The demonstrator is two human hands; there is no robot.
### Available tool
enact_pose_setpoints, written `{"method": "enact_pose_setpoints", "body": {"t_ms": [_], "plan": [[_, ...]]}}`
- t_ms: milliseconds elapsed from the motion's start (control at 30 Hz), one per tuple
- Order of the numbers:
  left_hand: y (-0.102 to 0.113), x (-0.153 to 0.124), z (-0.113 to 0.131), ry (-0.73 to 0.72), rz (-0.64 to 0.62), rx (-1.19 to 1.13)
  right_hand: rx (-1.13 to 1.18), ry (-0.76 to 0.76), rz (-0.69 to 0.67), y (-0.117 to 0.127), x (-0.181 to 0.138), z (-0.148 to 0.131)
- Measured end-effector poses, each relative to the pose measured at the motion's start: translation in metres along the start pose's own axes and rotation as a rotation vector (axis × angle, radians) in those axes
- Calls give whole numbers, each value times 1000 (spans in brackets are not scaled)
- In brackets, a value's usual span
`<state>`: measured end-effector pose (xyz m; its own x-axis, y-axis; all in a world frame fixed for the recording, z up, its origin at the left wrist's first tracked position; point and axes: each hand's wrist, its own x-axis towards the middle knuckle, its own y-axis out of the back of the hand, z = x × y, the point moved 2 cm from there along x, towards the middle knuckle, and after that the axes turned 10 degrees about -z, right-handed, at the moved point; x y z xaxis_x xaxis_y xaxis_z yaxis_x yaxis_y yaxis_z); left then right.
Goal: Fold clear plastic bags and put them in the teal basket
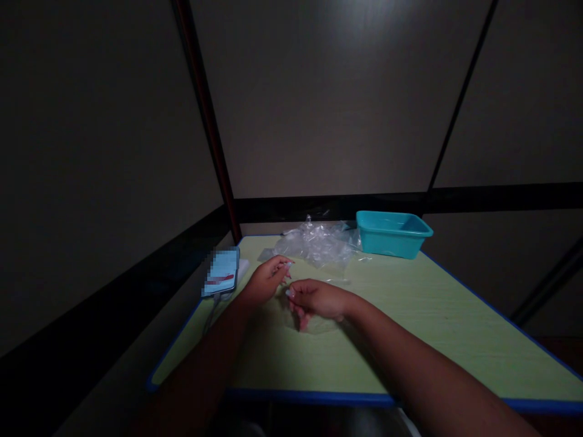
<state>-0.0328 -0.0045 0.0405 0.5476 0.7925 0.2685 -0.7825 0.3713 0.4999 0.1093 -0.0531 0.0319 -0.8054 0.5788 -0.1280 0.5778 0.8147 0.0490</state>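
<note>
Left of centre: a phone (221,273) lies flat at the left edge of the green table (432,309), its screen blurred. A white sheet (244,265) shows from under its right side. A cable (211,311) runs from the phone's near end towards the bottom of the frame, along the table's blue edging.

Centre: the left hand (264,282) sits just right of the phone and low over the table top. Its fingers (283,263) are bent and drawn close together, with the tips pointing right. Whether they pinch anything cannot be told in this dim light.

Just above the hands in the frame, a heap of crumpled clear plastic (319,243) lies on the table, apart from both hands.

The right hand (319,300) is just beside the left, the fingertips of the two nearly meeting. Its fingers are curled downward and close together. They rest on a flat clear plastic sheet (321,328), which lies on the table at the middle of the frame, directly under and below that hand. Its outline is faint. Whether the fingers grip the sheet or only rest on it cannot be told.

Right of centre: a teal plastic tub (392,233) stands on the table's far edge, touching the right fringe of the plastic heap and well apart from both hands.
</note>
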Motion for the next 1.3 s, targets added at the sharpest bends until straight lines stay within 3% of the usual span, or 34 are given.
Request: {"method": "enact_pose_setpoints", "body": {"t_ms": [133,267,367,500,667,833,933,1133,1300], "plan": [[1,3,-4,-30,95,-82,166,119,61,5,-1,-4],[4,6,-8,-27,181,-175,267,92,57,4,2,2],[3,6,-10,11,164,-196,313,82,90,4,3,3],[-1,6,-15,27,132,-98,362,191,183,12,-3,-8],[-2,1,-11,-32,108,89,168,264,425,40,-18,-21],[-12,-4,-4,-155,-126,436,-45,178,694,71,-31,-20],[-17,-5,-9,-108,-254,507,-160,64,732,80,-34,-14],[-18,-7,-12,-61,-378,516,-317,-69,635,79,-33,-6],[-20,-10,-14,-66,-449,528,-793,-7,821,74,-32,-13]]}}
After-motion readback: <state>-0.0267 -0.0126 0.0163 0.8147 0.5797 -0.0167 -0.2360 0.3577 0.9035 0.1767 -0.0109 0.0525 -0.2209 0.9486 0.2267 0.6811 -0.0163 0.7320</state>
